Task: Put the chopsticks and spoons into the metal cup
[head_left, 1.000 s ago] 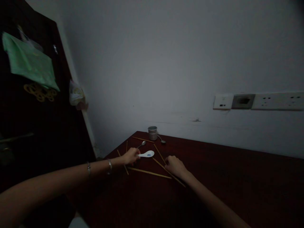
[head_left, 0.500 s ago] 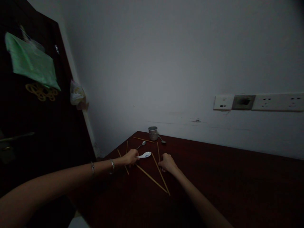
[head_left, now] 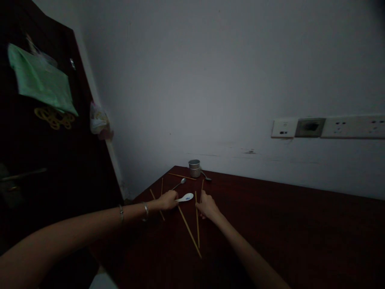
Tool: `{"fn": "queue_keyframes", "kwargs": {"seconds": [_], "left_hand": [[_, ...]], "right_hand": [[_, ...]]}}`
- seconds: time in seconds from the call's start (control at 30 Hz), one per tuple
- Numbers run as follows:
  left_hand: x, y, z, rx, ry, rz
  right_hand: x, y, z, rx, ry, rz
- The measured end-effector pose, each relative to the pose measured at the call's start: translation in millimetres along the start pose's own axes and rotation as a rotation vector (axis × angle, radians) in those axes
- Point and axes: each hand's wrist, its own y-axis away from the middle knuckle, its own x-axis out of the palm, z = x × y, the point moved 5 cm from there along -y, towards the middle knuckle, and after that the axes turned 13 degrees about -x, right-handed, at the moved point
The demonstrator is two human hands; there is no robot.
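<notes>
My left hand (head_left: 169,200) is closed on the handle of a white soup spoon (head_left: 185,197) with a blue mark in its bowl. From beneath that hand a chopstick (head_left: 190,231) slants toward me. My right hand (head_left: 208,205) is closed around a chopstick (head_left: 202,186), whose far end sticks out past the fingers. Just left of these fingers runs another chopstick (head_left: 197,228), its near end close to the slanted one. The right fingertips are partly hidden. Beyond my left hand lies a metal spoon (head_left: 183,181).
A metal cup (head_left: 194,168) stands at the table's back corner near the wall, with a second metal spoon (head_left: 207,177) beside it. One chopstick (head_left: 182,176) lies before the cup; others (head_left: 162,186) lie left. The dark red table (head_left: 270,224) meets the wall.
My right hand has shifted slightly left. The chopstick beside it has turned to point nearly straight toward me, and the one under my left hand has swung steeper, its near end moving left.
</notes>
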Motion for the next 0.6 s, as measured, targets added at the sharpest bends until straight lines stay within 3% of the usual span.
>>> {"fn": "queue_keyframes", "kwargs": {"seconds": [0.1, 0.3, 0.6], "left_hand": [[1.0, -1.5, 0.6, 0.005, -0.023, -0.013], [0.6, -0.2, -5.9, 0.059, -0.049, 0.021], [12.7, 2.1, -7.9, 0.056, 0.116, 0.166]], "right_hand": [[-1.9, 7.5, 9.7, -0.093, 0.118, -0.010], [-1.9, 15.7, 15.6, -0.068, 0.197, 0.065], [-10.2, 3.1, -4.9, -0.043, 0.197, 0.015]]}}
